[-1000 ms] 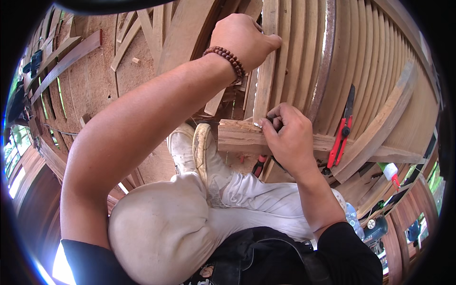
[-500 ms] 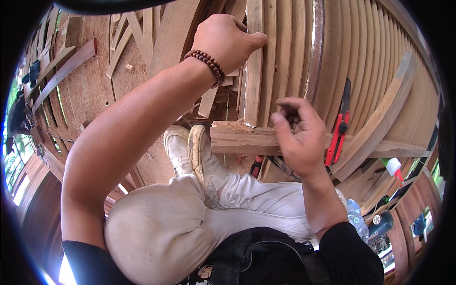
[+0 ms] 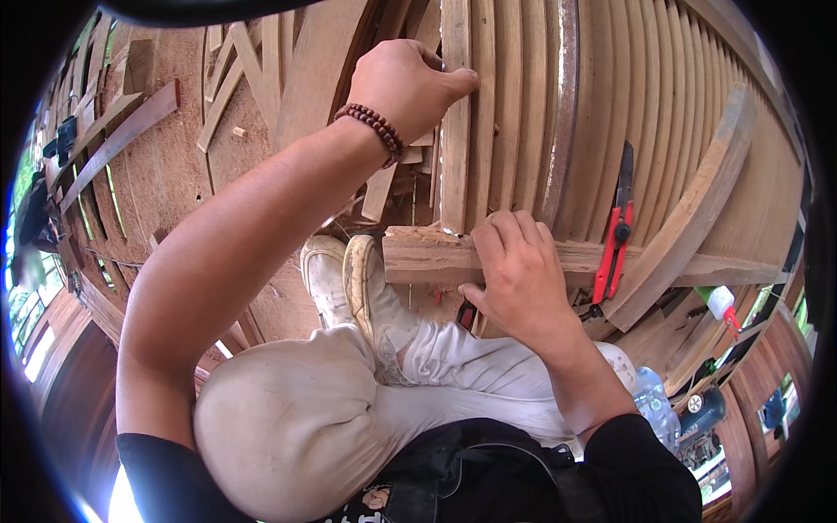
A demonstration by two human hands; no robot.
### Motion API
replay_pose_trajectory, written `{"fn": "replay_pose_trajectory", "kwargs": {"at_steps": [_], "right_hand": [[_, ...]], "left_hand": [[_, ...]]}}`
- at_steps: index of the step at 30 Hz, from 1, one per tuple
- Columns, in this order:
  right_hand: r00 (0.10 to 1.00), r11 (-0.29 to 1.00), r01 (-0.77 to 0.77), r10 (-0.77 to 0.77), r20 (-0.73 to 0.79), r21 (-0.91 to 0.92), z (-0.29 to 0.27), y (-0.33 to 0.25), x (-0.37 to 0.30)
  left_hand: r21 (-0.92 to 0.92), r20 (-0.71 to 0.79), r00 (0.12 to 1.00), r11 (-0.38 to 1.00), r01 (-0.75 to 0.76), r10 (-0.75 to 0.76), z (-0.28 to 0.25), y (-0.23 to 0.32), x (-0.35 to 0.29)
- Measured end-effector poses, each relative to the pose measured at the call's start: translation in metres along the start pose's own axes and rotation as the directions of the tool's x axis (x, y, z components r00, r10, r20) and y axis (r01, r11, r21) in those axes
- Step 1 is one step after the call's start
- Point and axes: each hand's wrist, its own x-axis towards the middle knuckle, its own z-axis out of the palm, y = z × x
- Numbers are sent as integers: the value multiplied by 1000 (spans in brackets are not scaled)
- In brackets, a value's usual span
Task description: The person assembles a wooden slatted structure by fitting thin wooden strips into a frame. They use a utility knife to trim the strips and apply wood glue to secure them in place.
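Observation:
My left hand (image 3: 403, 80), with a beaded bracelet (image 3: 373, 126) at the wrist, is closed on the outermost wooden slat (image 3: 455, 144). Its thumb lies over the top face; the other fingers are partly hidden on the far side. White glue-like stuff shows along that slat's left edge. Lower down, my right hand (image 3: 523, 275) wraps over a rough wooden beam (image 3: 427, 260) running crosswise under the slats' near ends, thumb on the near side and fingers across the top. Right of this hand, a red utility knife (image 3: 617, 235) with a dark blade lies across the beam and slats.
A curved wooden piece (image 3: 689, 209) leans over the slats at right. Near it are a white glue bottle (image 3: 722, 305) and a plastic water bottle (image 3: 654, 401). At left lie a handsaw (image 3: 131, 131) and wood offcuts (image 3: 228, 87). My shoes (image 3: 357, 279) rest below the beam.
My right hand has come down from above the beam, turned over and closed on it. The left hand has shifted slightly down and left with the slat, as the slats and beam moved a little left in view.

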Motion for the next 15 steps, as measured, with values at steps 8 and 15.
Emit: {"fn": "replay_pose_trajectory", "kwargs": {"at_steps": [8,15], "right_hand": [[999,1000,16,-16,-34,19,1,2,-1],[1000,1000,22,-22,-5,10,0,2,-1]], "left_hand": [[-37,3,999,999,34,-34,3,-2,0],[-65,-12,999,997,34,-35,7,-5,0]]}}
